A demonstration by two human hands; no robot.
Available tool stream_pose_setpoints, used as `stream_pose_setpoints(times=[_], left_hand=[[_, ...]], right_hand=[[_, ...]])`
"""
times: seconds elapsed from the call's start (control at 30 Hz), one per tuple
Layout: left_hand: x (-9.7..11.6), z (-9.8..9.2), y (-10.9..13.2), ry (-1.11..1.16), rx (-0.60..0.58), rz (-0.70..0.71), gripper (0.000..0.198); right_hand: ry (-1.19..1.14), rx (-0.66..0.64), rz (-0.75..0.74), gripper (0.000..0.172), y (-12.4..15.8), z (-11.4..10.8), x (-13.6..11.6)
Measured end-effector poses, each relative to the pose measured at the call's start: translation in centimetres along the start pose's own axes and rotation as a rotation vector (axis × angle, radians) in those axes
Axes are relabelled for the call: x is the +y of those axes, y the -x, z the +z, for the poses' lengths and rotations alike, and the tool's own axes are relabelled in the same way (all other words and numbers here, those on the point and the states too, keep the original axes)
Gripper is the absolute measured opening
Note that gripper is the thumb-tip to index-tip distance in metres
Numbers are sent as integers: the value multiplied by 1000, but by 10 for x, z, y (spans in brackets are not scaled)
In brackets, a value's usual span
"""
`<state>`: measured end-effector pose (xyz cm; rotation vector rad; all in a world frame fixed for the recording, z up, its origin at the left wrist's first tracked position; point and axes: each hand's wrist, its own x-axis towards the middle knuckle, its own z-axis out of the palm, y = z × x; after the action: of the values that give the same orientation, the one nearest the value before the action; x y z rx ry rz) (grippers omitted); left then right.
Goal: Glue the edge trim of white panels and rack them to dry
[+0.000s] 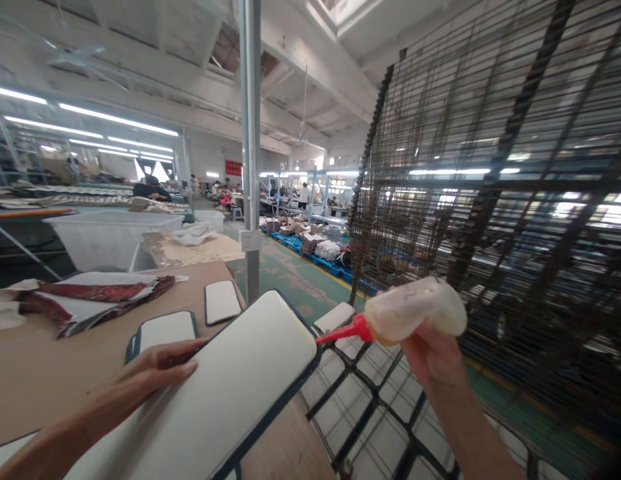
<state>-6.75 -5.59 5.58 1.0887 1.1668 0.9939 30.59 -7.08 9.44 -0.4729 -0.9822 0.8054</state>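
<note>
My left hand [173, 363] grips the left edge of a long white panel [225, 387] with rounded corners and a dark border; its thumb lies on the white face and the fingers go underneath. In my right hand [433, 357] is a translucent squeeze bottle [415, 310], tilted on its side with a red nozzle [347, 330]. The nozzle tip meets the panel's right corner, where a thin yellowish line runs along the edge. Two smaller white panels with dark borders, one nearer [167, 328] and one farther [223, 302], lie on the brown table [105, 363] beyond my left hand.
A wire rack [370, 400] holding several white panels lies low at the right, with more tall rack grids [480, 167] rising behind. Folded red patterned fabric [110, 297] rests on the table's left. Behind stand a white plastic bin [115, 240] and a metal post [251, 147].
</note>
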Motion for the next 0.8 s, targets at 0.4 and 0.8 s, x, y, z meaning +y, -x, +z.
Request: stream_pose_setpoints(times=[0.4,0.8], left_hand=[[-54,-13,-35,128,-31,-30,50],[-70,-11,-41,193,-101,-23,44]], right_hand=[[63,239,-220,40,26,-5,30],[48,236,-178,35,30,4,46]])
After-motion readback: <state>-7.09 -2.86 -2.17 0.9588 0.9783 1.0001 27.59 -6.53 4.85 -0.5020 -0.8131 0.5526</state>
